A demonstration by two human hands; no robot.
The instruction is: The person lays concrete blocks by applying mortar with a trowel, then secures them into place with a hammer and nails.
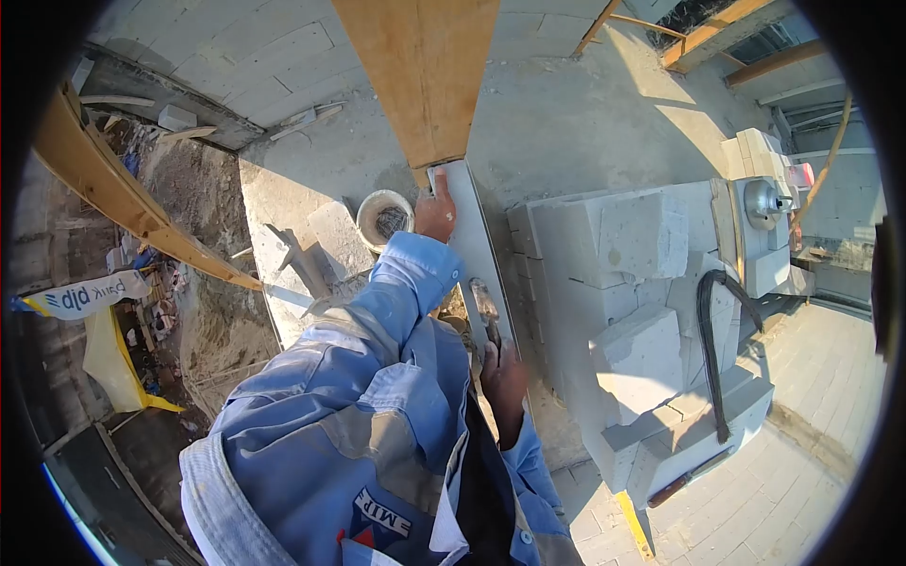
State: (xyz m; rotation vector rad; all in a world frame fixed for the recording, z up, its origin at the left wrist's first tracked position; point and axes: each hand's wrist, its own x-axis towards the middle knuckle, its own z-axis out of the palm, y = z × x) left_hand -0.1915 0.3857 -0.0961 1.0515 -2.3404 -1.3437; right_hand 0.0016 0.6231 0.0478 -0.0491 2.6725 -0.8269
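My left hand (435, 215) is at the far end of a long, light-grey straight bar (460, 203), close to the foot of a wooden post (422, 75). One digit lies stretched along the bar's top; the other fingers are mostly hidden at its left side. Nearer my body, my right hand (505, 382) is closed round the handle of a small trowel (485, 300). Its blade points away from me over the bar and carries greyish smears. Left of my left hand stands a pale bucket (384, 219) with something grey inside.
Stacked white blocks (604, 245) stand to my right, with a dark bent hose-like strip (714, 354) and a wooden-handled tool (689, 479) on them. A metal pot-like object (765, 203) sits behind. To the left are a curved-looking wooden beam (142, 203), a floor edge and lower rubble-strewn ground (222, 330).
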